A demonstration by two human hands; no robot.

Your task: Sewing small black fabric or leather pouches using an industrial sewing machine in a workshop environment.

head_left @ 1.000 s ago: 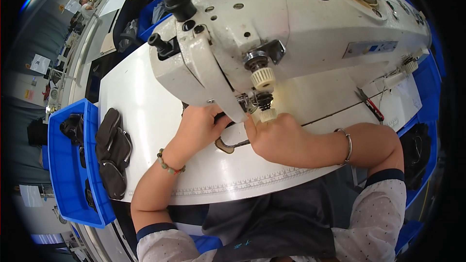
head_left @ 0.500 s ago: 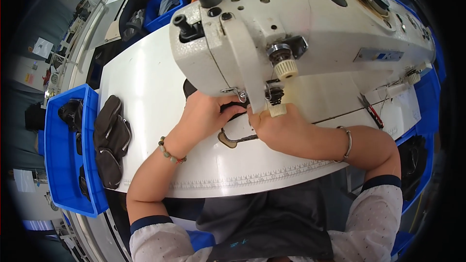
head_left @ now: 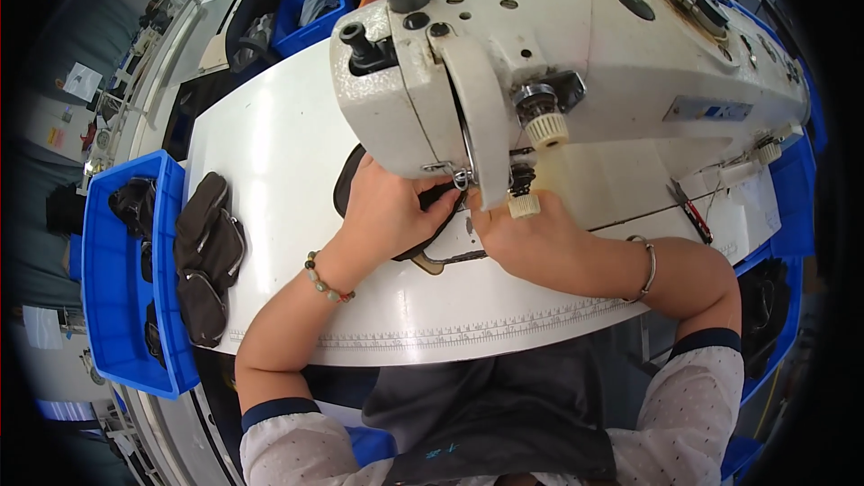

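A black fabric piece [head_left: 345,187] with a curved edge lies under the head of a white sewing machine [head_left: 423,117]. My left hand [head_left: 389,209] is closed on it, thumb and fingers pinched at its edge just left of the needle area, covering much of the piece. My right hand [head_left: 531,232] is curled at the right side of the same area, its fingertips meeting the fabric's edge; the machine's tension knob [head_left: 524,206] hides part of its fingers. The needle itself is hidden. Below the fabric, a tan-rimmed opening [head_left: 428,263] shows in the white table [head_left: 270,144].
A blue bin [head_left: 99,288] with dark pouches stands at the left. Beside it on the table lies a stack of dark zippered pouches [head_left: 209,261]. Red-and-black thread snips [head_left: 693,214] lie at the right. A printed ruler [head_left: 450,338] runs along the near edge.
The black fabric has turned and shifted toward me, showing more to the left of and below my left hand and covering part of the tan-rimmed opening. Both hands stay near the needle area.
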